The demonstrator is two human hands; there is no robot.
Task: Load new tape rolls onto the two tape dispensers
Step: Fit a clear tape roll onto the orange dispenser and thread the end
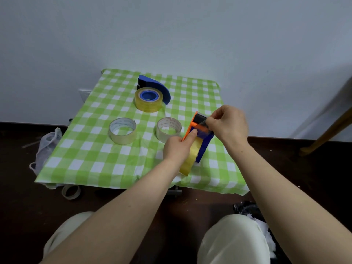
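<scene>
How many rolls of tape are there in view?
5: one on the blue dispenser; two clear rolls loose on the cloth, left and middle; a yellow roll in the held dispenser; one on the floor. More may be hidden.
</scene>
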